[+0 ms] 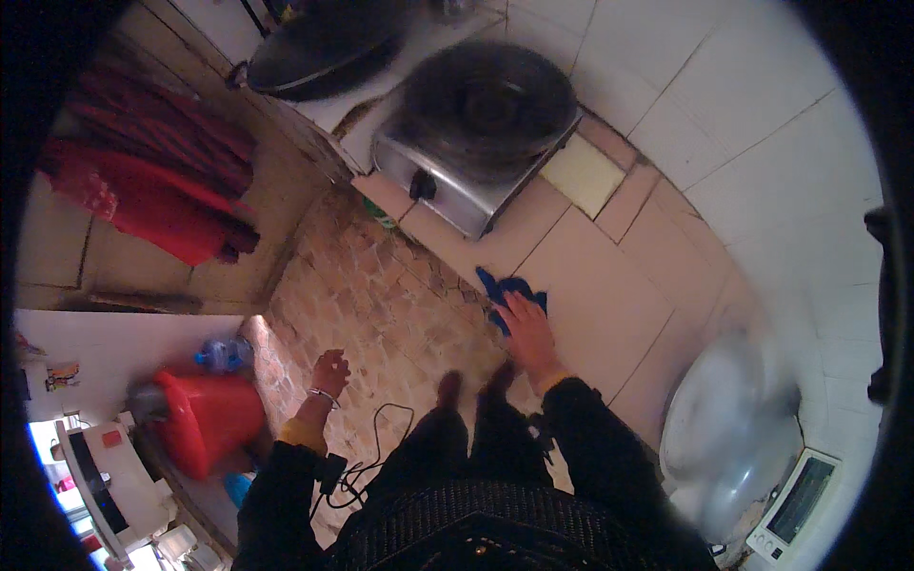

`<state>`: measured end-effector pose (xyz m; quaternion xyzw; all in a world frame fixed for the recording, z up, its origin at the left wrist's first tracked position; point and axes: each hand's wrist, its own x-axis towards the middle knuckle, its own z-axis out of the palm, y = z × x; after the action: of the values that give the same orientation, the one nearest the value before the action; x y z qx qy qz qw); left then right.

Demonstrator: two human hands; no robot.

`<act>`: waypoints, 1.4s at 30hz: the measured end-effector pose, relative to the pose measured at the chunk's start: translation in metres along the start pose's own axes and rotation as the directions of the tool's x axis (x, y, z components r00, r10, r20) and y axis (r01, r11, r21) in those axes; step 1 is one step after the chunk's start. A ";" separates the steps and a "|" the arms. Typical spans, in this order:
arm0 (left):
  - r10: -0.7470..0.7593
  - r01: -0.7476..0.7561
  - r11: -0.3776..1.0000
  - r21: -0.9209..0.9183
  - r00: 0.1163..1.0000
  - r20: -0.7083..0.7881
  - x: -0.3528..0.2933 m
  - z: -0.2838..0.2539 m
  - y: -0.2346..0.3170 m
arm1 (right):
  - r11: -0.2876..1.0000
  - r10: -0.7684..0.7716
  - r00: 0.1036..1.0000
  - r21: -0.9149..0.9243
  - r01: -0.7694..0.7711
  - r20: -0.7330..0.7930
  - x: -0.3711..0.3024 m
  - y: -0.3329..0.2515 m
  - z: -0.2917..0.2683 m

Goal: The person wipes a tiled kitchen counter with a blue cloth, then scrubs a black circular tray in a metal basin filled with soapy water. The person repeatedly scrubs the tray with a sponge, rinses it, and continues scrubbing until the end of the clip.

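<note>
My right hand (pixel 527 333) presses a dark blue cloth (pixel 519 287) onto the pink-tiled counter (pixel 609 276), near its front edge. The cloth is bunched under and around my fingers. My left hand (pixel 329 372) hangs in the air above the floor, with a bracelet at the wrist. Its fingers are loosely bent and a little apart, and nothing shows in them. Past the cloth stands a silver stove (pixel 457 181) with a black knob and a round dark burner on top.
A large dark pan (pixel 328 52) stands beyond the stove. A pale yellow tile (pixel 583 174) lies beside it. At right are a shiny metal basin (pixel 714 419) and a white device (pixel 795 504). Red cloths (pixel 143 205), a red bucket (pixel 211 419) and a black cable (pixel 367 471) are at left.
</note>
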<state>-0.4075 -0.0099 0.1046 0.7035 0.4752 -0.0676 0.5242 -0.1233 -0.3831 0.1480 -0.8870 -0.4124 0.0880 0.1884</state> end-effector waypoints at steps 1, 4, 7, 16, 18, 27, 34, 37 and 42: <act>0.037 -0.037 0.999 0.002 0.999 -0.009 0.003 -0.004 0.017 | 1.000 -0.012 0.999 0.007 0.012 -0.041 -0.010 0.003 -0.004; 0.095 -0.095 0.995 -0.011 0.995 -0.033 0.014 -0.014 0.061 | 1.000 0.008 1.000 0.025 -0.008 -0.015 -0.041 0.016 -0.017; 0.124 -0.126 0.992 -0.017 0.990 -0.070 0.031 -0.022 0.093 | 0.999 0.037 0.999 0.009 -0.038 0.034 -0.067 0.032 -0.030; 0.324 -0.281 0.884 0.373 0.944 -0.057 0.075 -0.029 0.177 | 0.836 0.470 0.882 0.340 -0.431 -0.039 -0.122 0.102 -0.084; 0.359 -0.304 0.845 0.440 0.932 -0.046 0.095 -0.018 0.209 | 0.354 0.777 0.588 0.614 -0.705 0.227 -0.104 0.106 -0.100; 0.862 -0.769 0.492 0.407 0.497 -0.102 0.218 0.081 0.362 | -0.116 0.681 0.544 0.806 -0.580 0.490 0.058 0.077 -0.114; 0.840 -0.710 0.526 0.469 0.519 -0.157 0.236 0.101 0.385 | -0.405 0.549 0.678 0.865 -0.296 0.489 0.156 0.060 -0.112; 0.834 -0.677 0.523 0.518 0.533 -0.146 0.240 0.103 0.381 | -0.491 0.372 0.805 0.834 -0.252 0.462 0.179 0.070 -0.103; 0.900 -0.712 0.419 0.564 0.407 -0.154 0.244 0.103 0.378 | -0.577 0.341 0.693 0.723 -0.380 0.636 0.194 0.101 -0.087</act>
<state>0.0448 0.0534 0.1687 0.9326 0.1396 0.2624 0.2047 0.0994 -0.3173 0.1857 -0.4183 0.2256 0.4538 0.7538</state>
